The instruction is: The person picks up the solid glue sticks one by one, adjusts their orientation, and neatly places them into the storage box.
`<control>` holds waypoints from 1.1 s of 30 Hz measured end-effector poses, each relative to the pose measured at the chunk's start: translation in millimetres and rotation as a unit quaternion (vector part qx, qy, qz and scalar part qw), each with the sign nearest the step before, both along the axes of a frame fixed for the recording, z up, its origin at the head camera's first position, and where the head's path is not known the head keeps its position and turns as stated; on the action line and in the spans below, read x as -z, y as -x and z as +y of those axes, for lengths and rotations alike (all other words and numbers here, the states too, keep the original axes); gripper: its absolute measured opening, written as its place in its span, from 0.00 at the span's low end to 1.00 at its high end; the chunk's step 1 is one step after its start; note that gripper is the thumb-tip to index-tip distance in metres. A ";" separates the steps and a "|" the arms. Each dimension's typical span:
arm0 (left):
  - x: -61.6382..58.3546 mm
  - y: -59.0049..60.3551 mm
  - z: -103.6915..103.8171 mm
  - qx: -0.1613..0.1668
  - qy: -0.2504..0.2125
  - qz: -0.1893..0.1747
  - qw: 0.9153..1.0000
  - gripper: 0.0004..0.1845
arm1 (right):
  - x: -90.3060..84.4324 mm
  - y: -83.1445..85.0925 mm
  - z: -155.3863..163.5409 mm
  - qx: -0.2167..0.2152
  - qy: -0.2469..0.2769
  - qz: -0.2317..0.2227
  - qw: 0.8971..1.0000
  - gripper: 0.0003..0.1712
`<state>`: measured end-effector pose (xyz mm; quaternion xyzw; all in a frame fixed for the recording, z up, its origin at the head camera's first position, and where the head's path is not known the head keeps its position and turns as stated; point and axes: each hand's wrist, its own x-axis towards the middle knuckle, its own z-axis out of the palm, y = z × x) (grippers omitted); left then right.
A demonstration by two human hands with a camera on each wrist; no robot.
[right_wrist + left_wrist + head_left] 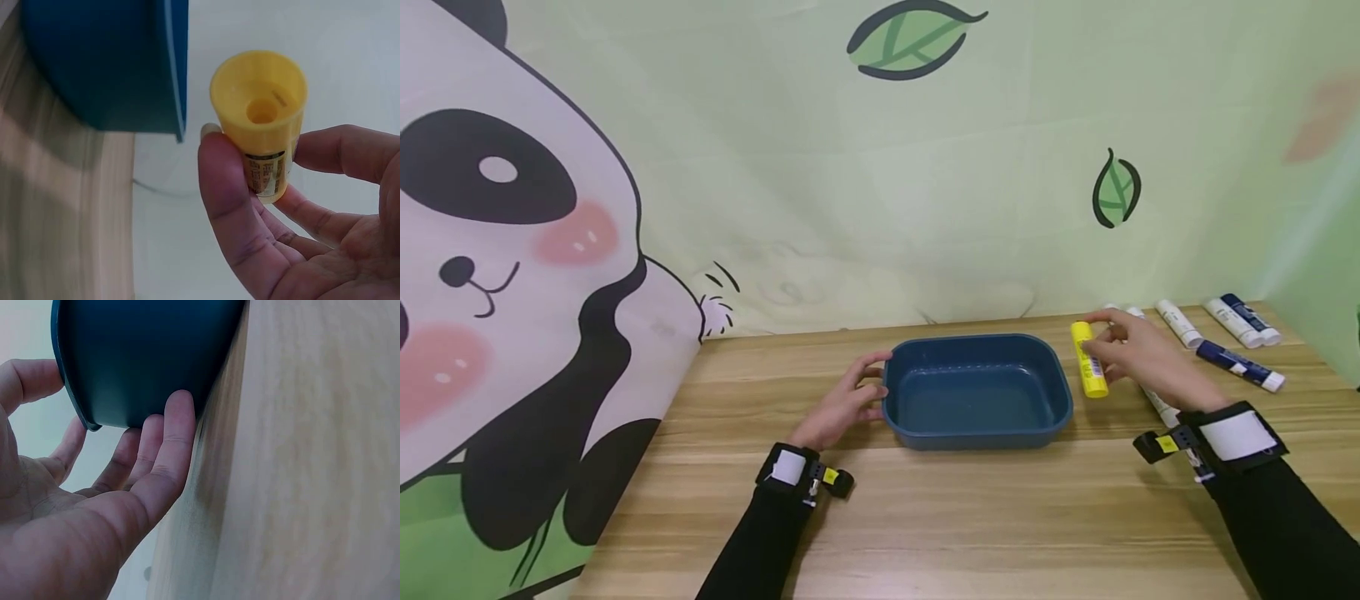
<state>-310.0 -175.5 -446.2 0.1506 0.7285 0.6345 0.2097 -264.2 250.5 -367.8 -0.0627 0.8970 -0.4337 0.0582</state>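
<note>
Beside basin [977, 400], left grip [841, 402] relaxed, right grip [1146, 354] pinching yellow tube [1089, 367], long axis pointing away, hollow end nearest

Tabletop setup [985, 525] with panda backdrop [775, 150]

Partly Out of Sight

We are losing part of a white tube [1160, 406] behind the right hand [1150, 357]; both wrist views are cropping the blue bin [144, 362]; the small print [265, 173] on the yellow tube [259, 130] is escaping us.
</note>
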 end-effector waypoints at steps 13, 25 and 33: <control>-1.2 -1.6 2.9 -0.005 0.002 -0.001 1.000 0.33 | -3.7 4.3 -17.9 -0.016 -0.001 0.013 1.000 0.33; -2.7 -1.2 2.5 -0.005 -0.004 -0.004 1.000 0.33 | -14.7 8.7 -35.3 -0.032 0.004 0.004 0.999 0.32; -1.3 0.2 1.3 -0.010 -0.001 -0.004 1.000 0.33 | -23.8 15.2 -44.3 -0.059 -0.012 -0.018 0.998 0.31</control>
